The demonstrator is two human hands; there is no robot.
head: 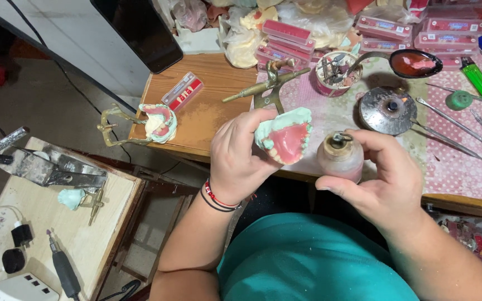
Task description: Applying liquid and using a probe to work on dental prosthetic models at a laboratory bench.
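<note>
My left hand [240,158] grips a denture model [285,136] of pale green plaster with pink wax gums and a row of teeth, mounted on a brass articulator [268,83] that sticks up behind it. My right hand [383,178] holds a small round glass burner bottle [340,158] with a metal wick cap, thumb and fingers wrapped around its side. The bottle sits just right of the model, over the front edge of the wooden table [207,114].
A second denture model on a brass articulator [150,124] rests at the table's left edge. Pink boxes [285,33], a cup of burs [336,72], a metal lid [387,110], a spoon with red wax [414,62], metal instruments [453,125] and a green lighter [478,78] lie beyond. A side bench [57,223] carries tools.
</note>
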